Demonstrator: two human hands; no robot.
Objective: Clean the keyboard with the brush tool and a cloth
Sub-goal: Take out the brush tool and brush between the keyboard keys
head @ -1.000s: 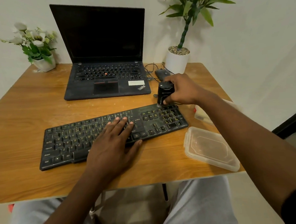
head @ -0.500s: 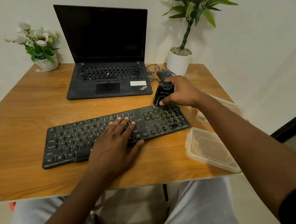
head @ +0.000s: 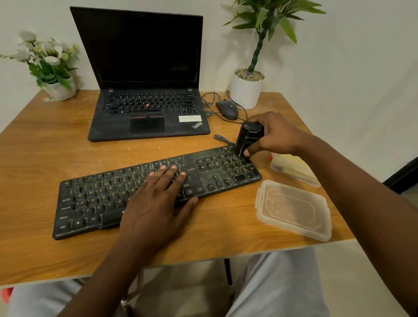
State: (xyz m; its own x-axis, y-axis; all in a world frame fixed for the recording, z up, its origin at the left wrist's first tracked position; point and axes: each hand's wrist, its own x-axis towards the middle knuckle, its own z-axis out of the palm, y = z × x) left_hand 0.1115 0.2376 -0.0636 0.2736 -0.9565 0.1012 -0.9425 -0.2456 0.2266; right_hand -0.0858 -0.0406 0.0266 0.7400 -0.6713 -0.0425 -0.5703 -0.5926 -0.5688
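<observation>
Keyboard (head: 90,202), black and dusty, lies slantwise across the near middle of a wooden table (head: 31,157), its right end farther from the person than its left. The left hand (head: 154,205) lies flat on the keys right of centre, fingers straight and close together, thumb stretched along the front edge. The right hand (head: 275,134) grips the brush tool (head: 248,136), a small black block, with fingers curled over its top and the thumb against its side. The tool is tilted, its lower end on the keys at the far right corner of the number pad.

The tabletop is warm orange-brown wood grain, flecked with pale specks and dust, thickest between the keyboard and the open laptop (head: 149,113) behind it, whose screen is dark. Just right of the laptop sits a dark mouse (head: 227,108) among looped black cables. A white pot with a tall green plant (head: 246,92) stands at the far right corner and a smaller pot of white flowers (head: 56,86) at the far left. Near the right edge a clear plastic lid (head: 292,209) lies flat. Beyond it a clear container (head: 294,170) is partly hidden by the right forearm, and its contents cannot be made out.

A plain pale wall (head: 355,51) closes the room behind and to the right, and pale floor (head: 352,284) shows past the table's near edge, beside the person's light grey trousers
</observation>
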